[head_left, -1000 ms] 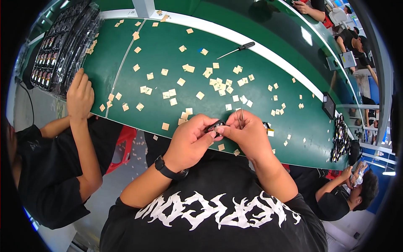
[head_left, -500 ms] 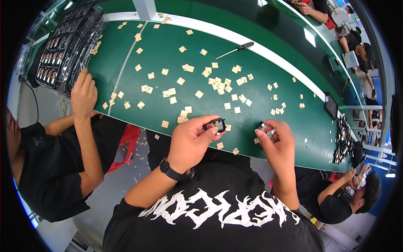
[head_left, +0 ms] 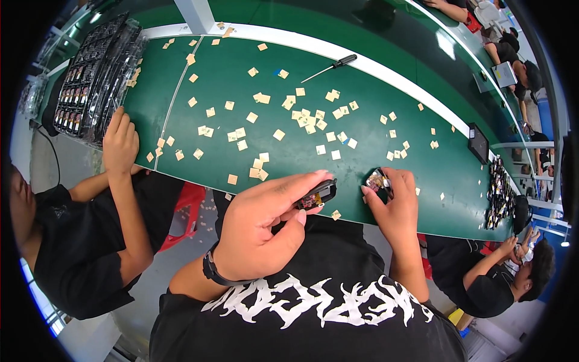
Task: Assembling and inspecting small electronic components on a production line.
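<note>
My left hand (head_left: 260,224), with a dark band on its wrist, pinches a small black electronic device (head_left: 318,196) between thumb and fingers. Colourful parts show inside its black frame, and its lower side is hidden by the fingers. To the right, my right hand (head_left: 398,208) grips a second small black electronic device (head_left: 377,180) by its edge, tilted so that a shiny, multicoloured inner face shows. Both devices are held apart from each other over the near edge of the green table (head_left: 356,208).
Small pale square pieces (head_left: 310,120) are scattered over the table. A screwdriver (head_left: 329,68) lies at the far edge. Stacked black trays (head_left: 90,78) stand at the left beside a co-worker's hand (head_left: 120,145). At the right are a black box (head_left: 478,143) and a pile of small dark items (head_left: 498,196).
My left hand has come nearer and turned its device, so a black frame edge now shows. My right hand has moved slightly left and tilted its device, showing more of it.
</note>
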A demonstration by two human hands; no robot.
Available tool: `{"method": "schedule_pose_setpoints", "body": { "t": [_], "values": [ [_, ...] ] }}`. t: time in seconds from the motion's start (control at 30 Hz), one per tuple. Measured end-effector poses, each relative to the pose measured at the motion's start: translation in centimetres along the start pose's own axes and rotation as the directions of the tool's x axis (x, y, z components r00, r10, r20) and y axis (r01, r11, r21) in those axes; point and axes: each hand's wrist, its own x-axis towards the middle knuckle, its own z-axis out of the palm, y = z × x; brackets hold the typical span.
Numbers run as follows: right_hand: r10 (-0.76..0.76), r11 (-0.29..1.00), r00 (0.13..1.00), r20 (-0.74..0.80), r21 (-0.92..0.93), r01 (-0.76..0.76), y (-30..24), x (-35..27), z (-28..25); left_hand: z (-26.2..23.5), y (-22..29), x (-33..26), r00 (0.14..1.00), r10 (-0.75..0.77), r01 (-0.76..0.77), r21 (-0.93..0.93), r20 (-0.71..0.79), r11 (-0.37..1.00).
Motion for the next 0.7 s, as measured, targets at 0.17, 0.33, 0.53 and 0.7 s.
{"method": "schedule_pose_setpoints", "body": {
  "t": [0.17,0.33,0.53,0.7],
  "values": [
    [-0.026,0.997,1.0,-0.008,0.066,0.027,0.8,0.1,0.5,-1.5,-1.3,0.3,0.986,0.029,0.02,0.29,-0.163,0.957],
    [-0.001,0.949,0.999,-0.033,0.314,0.011,0.1,-0.3,0.0,-10.1,-4.8,3.8,0.82,0.319,0.229,0.782,-0.476,0.58],
    [-0.118,0.898,0.991,-0.061,0.419,0.133,-1.5,-0.4,0.0,-15.3,-4.4,3.9,0.779,0.273,0.405,0.785,-0.564,0.468],
    [-0.153,0.903,0.988,-0.004,0.406,0.142,-2.4,-0.6,-0.5,-13.7,-4.3,3.8,0.799,0.489,0.337,0.934,-0.349,0.117]
  ]
}}
